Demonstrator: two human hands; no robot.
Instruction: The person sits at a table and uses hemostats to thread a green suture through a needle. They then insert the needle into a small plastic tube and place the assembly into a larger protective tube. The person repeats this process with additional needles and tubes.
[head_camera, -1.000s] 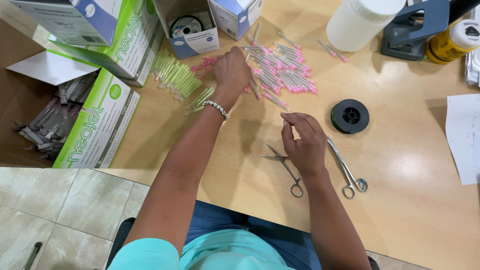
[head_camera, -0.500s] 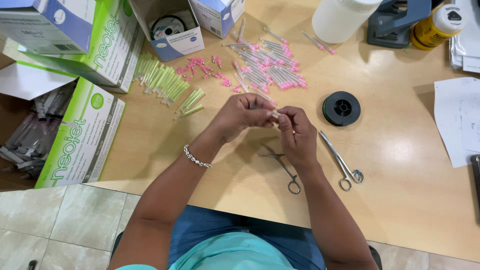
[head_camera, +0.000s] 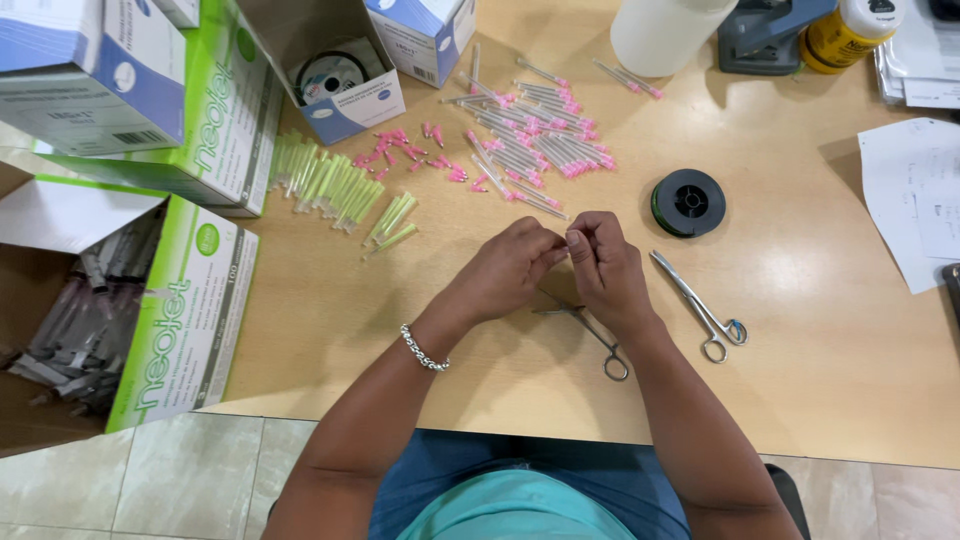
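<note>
My left hand (head_camera: 508, 268) and my right hand (head_camera: 603, 266) meet fingertip to fingertip above the wooden table (head_camera: 800, 330), pinching something small and thin that the fingers hide. Beyond them lies a pile of capped needles with pink hubs (head_camera: 540, 140), with loose pink caps (head_camera: 405, 150) to its left. A heap of green-capped needles (head_camera: 335, 185) lies further left. Small scissors (head_camera: 590, 335) rest on the table just under my hands, and a second pair of metal forceps (head_camera: 705, 310) lies to the right. A black wire spool (head_camera: 688, 202) sits beyond my right hand.
Green-and-white boxes (head_camera: 190, 300) stand at the left, one open with grey packets (head_camera: 85, 310). Blue-and-white boxes (head_camera: 340, 85) sit at the back, one holding a spool. A white bottle (head_camera: 665, 35), a yellow jar (head_camera: 850, 35) and papers (head_camera: 915, 200) are at the back right.
My left hand came back from the needle pile and joined my right hand at the middle of the table. The camera has shifted a little.
</note>
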